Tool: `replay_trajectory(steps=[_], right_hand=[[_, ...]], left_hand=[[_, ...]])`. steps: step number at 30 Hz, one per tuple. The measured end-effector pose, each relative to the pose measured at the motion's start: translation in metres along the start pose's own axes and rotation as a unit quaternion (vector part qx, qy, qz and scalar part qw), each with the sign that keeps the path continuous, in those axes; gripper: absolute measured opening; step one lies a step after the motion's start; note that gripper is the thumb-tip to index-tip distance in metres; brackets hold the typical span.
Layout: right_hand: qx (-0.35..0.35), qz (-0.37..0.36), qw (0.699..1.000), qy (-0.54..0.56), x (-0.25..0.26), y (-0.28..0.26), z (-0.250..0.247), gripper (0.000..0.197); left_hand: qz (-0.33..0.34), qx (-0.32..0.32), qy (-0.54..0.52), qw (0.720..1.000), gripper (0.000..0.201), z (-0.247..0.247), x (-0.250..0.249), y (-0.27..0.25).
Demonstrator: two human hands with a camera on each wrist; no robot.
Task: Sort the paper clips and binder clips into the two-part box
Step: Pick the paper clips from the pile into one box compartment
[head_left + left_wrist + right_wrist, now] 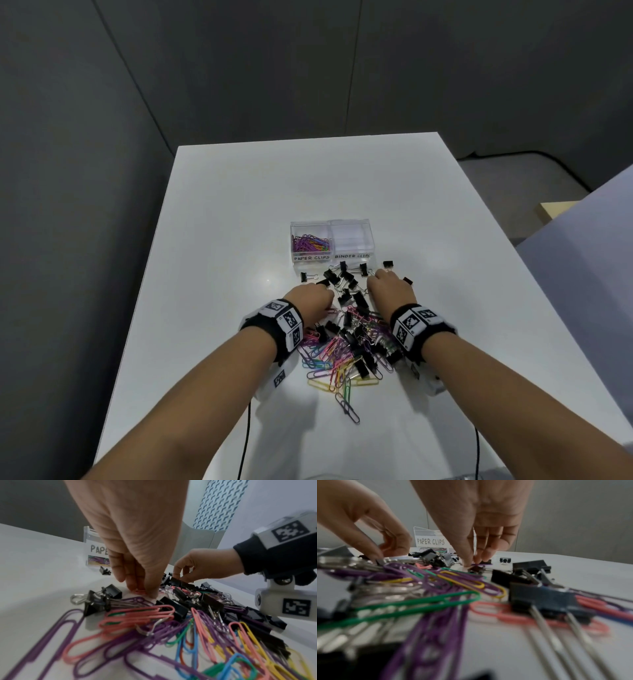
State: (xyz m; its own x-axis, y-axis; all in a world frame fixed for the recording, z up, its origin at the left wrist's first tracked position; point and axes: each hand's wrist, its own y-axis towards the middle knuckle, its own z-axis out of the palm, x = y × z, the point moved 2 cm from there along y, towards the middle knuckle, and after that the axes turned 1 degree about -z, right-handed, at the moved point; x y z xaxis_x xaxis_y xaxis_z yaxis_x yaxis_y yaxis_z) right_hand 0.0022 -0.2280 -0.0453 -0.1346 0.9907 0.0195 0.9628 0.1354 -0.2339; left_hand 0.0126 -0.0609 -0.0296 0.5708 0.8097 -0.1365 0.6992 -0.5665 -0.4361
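Note:
A clear two-part box stands mid-table. Its left part, labelled PAPER CLIPS, holds coloured paper clips. The right part, labelled BINDER CLIPS, looks empty. In front of the box lies a mixed pile of black binder clips and coloured paper clips. My left hand reaches into the pile and pinches a pink paper clip against the table. My right hand pinches a purple paper clip next to a small black binder clip.
The white table ends at grey walls on the far side. Loose binder clips lie apart at the left and the right of the pile. Cables hang from both wrists near the front edge.

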Motion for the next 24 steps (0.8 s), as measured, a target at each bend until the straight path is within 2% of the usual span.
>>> replay_trajectory(steps=[6,12,19,24], right_hand=[[-0.021,-0.013,1.0,0.005,0.0,-0.006,0.005,0.023],[-0.027,-0.009,0.999,0.015,-0.013,-0.012,0.003,0.024],[-0.003,-0.03,0.999,-0.025,-0.012,-0.018,0.003,0.024],[0.034,-0.019,0.999,-0.021,-0.012,-0.016,-0.001,0.026]], left_hand=[[0.012,-0.014,0.027,0.999,0.02,0.001,-0.007,-0.004],[-0.011,-0.009,-0.058,0.998,0.034,-0.001,0.006,-0.015],[-0.046,-0.044,-0.099,0.993,0.026,0.004,0.024,-0.041],[-0.067,-0.029,-0.137,0.988,0.037,0.009,0.03,-0.054]])
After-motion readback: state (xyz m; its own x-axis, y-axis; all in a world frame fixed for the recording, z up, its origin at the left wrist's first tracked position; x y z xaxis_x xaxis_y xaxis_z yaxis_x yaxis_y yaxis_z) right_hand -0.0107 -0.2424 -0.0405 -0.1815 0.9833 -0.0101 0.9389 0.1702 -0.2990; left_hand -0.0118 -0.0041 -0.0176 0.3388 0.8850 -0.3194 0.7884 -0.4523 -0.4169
